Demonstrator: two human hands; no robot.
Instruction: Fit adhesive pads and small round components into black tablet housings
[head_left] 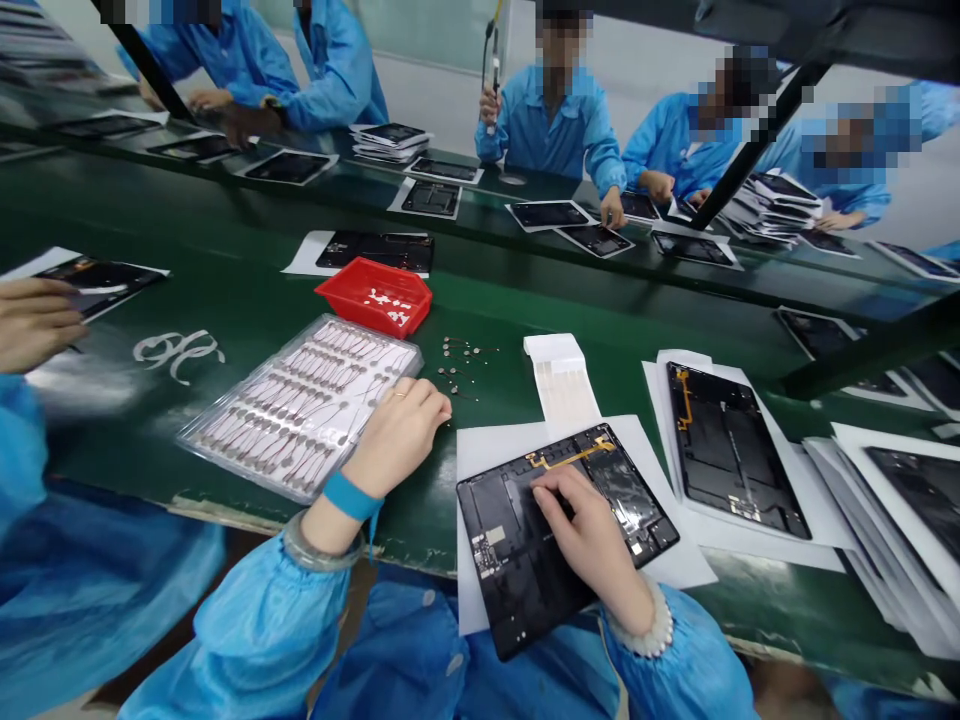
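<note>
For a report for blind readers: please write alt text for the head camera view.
A person's right hand touches a black tablet panel with a yellow flex cable; the left hand rests at a clear plastic tray of small wired parts. Blue-coated co-workers work across a green workbench.

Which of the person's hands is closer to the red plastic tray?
Left. The left hand is nearer, below and slightly right of the red plastic tray, beside the clear blister tray. The right hand is farther right, on the black tablet panel.
</note>
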